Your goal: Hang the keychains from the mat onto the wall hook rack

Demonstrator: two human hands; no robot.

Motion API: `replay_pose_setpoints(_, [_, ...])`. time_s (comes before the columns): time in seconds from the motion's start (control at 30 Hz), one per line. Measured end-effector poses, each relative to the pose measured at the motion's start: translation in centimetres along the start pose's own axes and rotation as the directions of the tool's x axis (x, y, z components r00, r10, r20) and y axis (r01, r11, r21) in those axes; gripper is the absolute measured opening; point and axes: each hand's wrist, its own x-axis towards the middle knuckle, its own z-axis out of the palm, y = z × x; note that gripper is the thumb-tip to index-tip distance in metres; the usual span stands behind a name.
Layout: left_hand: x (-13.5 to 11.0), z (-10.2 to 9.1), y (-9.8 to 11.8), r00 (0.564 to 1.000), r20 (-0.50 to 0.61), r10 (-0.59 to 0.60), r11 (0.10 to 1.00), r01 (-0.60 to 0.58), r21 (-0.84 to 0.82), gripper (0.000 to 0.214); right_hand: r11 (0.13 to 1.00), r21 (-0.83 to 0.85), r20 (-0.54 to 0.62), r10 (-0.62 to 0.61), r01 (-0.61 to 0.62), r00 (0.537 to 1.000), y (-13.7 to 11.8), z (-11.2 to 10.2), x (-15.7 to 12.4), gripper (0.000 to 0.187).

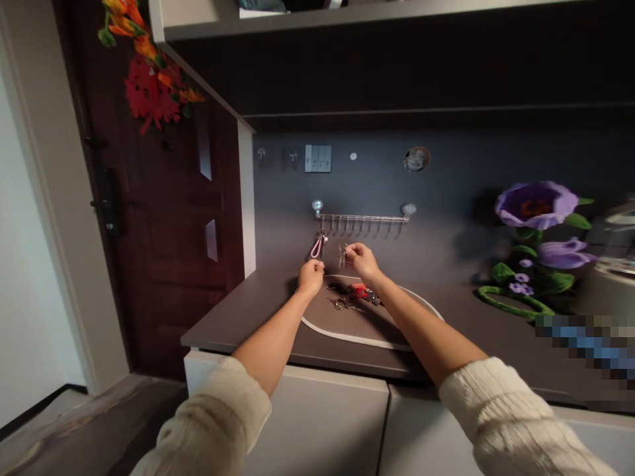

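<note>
My right hand (364, 261) pinches a key ring with small keys (342, 256) and holds it up in front of the wall, below the clear hook rail (364, 218). My left hand (311, 276) is closed beside it; what its fingers hold, if anything, is hidden. Just above that hand a pink strap keychain (316, 248) hangs from the rail's left end. Below both hands, a white-rimmed oval mat (342, 334) lies on the counter, bearing several loose keys (340, 304) and a red key fob (359, 290).
To the right stand purple flowers (538, 205) with a green stem loop. Wall hooks (293, 157), a switch panel (318, 158) and a round wall opening (417, 159) are above the rail. A cabinet overhang (397, 73) juts overhead. At left is a dark red door (173, 264).
</note>
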Motion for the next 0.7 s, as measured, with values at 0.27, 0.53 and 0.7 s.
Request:
replay_pose_setpoints(0.27, [0.0, 0.0, -0.2, 0.999, -0.031, -0.033, 0.996, 0.035, 0.080, 0.020, 0.995, 0.067, -0.073, 0.075, -0.070, 0.995, -2.4, 2.8, 3.3, 0.010])
replay_pose_setpoints(0.53, [0.0, 0.2, -0.2, 0.999, -0.029, -0.013, 0.991, 0.017, 0.129, 0.022, 0.992, 0.013, -0.214, 0.123, -0.123, 0.969, -2.3, 4.4, 6.6, 0.013])
replay_pose_setpoints(0.7, [0.0, 0.2, -0.3, 1.000, -0.014, -0.011, 0.991, 0.013, 0.132, 0.022, 0.991, -0.020, -0.289, 0.121, -0.132, 0.950, -1.7, 5.1, 8.0, 0.006])
